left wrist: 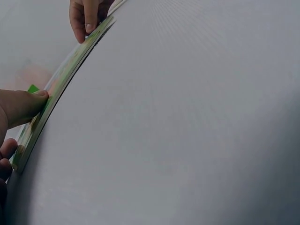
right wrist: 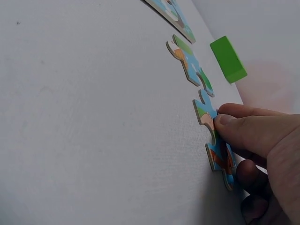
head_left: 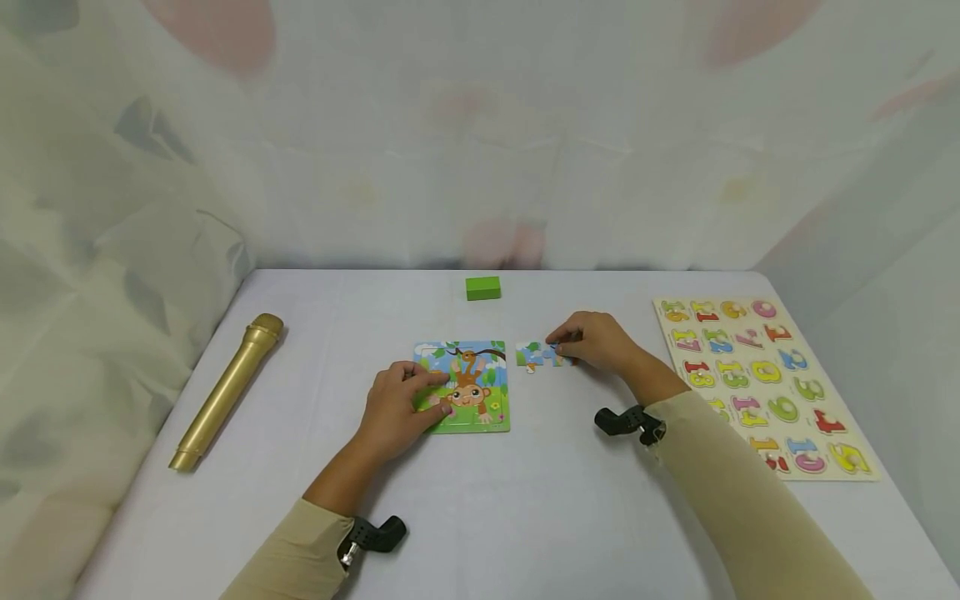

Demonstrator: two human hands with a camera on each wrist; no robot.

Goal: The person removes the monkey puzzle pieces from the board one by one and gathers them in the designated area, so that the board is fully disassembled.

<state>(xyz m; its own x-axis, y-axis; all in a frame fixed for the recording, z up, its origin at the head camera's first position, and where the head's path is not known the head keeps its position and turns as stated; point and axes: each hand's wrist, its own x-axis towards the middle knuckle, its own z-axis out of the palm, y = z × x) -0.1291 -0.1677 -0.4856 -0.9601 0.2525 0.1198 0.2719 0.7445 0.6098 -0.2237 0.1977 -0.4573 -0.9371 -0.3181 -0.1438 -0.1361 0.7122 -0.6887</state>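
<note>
My left hand point(head_left: 393, 408) rests on the left part of a square monkey jigsaw puzzle point(head_left: 495, 419), thumb and index finger stretched over its picture. In the left wrist view the thumb point(left wrist: 35, 101) presses on its top face, with other fingertips curled at its near end. To the right of the puzzle, my right hand point(head_left: 600, 342) pinches a jigsaw piece point(right wrist: 204, 115) between thumb and index finger, low at the tabletop. Another piece point(right wrist: 188, 61) lies between it and the puzzle. A third piece point(right wrist: 218, 159) shows partly under the right fingers.
A green block point(head_left: 482, 288) sits behind the puzzle. At the right lies a number puzzle board point(head_left: 866, 475) with colourful numerals, partly covered by the right sleeve. A gold microphone point(head_left: 228, 392) lies slanted on the left side of the white-covered table point(head_left: 525, 533).
</note>
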